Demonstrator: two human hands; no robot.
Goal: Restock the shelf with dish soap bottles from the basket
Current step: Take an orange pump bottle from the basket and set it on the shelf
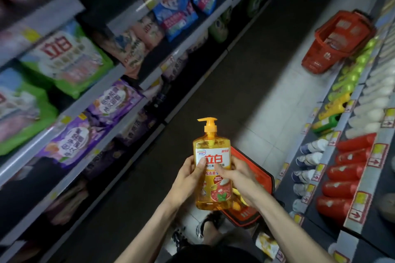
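Observation:
An orange dish soap bottle [210, 147] with a pump top is held upright in mid-aisle, label facing me. My left hand [189, 179] grips its left side, thumb across the label. My right hand [239, 179] holds its right side, thumb on the label front. Directly below and behind the bottle sits a red-orange basket [256, 179] on the floor, with yellow bottle parts [240, 199] showing inside it. The shelf [333, 155] on the right carries rows of bottles.
Left shelving [119, 74] holds detergent bags in green, purple and blue. A second red basket [339, 42] stands further down the aisle by the right shelf. Red bottles [344, 179], white-capped bottles and yellow-green bottles [350, 83] fill the right shelves. My sandalled feet are below.

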